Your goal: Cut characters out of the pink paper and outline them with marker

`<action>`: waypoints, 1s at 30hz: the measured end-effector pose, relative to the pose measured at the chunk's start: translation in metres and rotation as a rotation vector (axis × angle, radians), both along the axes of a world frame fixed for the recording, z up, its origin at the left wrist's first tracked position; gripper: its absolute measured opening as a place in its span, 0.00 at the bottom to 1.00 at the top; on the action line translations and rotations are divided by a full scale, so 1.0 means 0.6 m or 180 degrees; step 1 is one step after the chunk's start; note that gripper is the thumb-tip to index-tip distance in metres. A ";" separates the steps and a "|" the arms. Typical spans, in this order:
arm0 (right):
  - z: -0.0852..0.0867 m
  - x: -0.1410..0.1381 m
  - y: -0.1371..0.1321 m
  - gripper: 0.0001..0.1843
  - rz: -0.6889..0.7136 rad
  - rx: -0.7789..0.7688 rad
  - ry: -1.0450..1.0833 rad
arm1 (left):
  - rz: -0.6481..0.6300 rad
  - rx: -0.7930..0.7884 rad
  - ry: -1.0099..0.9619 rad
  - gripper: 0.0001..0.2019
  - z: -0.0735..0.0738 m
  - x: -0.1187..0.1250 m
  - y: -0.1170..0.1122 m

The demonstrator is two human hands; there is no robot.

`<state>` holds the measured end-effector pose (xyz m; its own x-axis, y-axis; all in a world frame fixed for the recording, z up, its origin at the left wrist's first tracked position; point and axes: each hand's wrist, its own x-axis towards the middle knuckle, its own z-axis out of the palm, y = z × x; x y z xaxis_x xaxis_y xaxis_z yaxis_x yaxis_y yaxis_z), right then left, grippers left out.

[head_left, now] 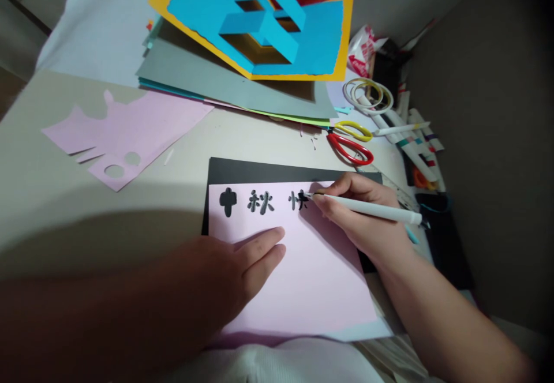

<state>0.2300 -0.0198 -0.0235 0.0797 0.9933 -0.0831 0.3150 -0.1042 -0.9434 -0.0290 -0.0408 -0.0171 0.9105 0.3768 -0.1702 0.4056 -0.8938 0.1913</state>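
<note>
A pink sheet of paper (311, 279) lies before me, partly over a black sheet (259, 169) that shows along its top edge. Three Chinese characters (260, 201) in thick black strokes run along the upper part of the pink sheet, the first two with pale edging. My left hand (246, 267) rests flat on the paper below them, fingers stretched out and holding nothing. In my right hand (359, 210) is a white marker pen (376, 209), gripped near its point. The tip touches or hovers just at the third character; I cannot tell which.
A blue and yellow pop-up card (194, 8) stands open on stacked coloured paper (216, 86). Cut pink paper (142, 126) lies left. Red and yellow scissors (351, 147), tape rolls (367, 96) and several markers (411, 146) sit at the right, beside the wall (489, 112).
</note>
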 end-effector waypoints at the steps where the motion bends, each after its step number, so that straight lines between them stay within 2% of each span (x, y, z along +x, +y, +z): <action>1: 0.000 -0.001 0.000 0.11 0.0020 0.0016 -0.0013 | 0.0000 -0.0002 -0.0018 0.39 0.000 0.000 0.001; 8: 0.001 -0.002 -0.002 0.10 0.0023 0.0036 -0.0055 | -0.0041 0.0132 -0.0010 0.39 -0.003 0.001 0.000; 24: 0.003 0.000 -0.004 0.10 0.0095 0.0045 -0.0212 | 0.0012 0.0072 -0.0124 0.36 -0.006 -0.002 -0.002; 30: 0.006 0.001 -0.004 0.09 0.0137 0.0037 -0.0272 | 0.0052 -0.0130 -0.0137 0.36 0.002 0.000 0.002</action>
<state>0.2303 -0.0224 -0.0199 0.0434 0.9969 -0.0663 0.3984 -0.0782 -0.9139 -0.0292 -0.0398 -0.0162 0.9111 0.3853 -0.1465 0.4108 -0.8781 0.2452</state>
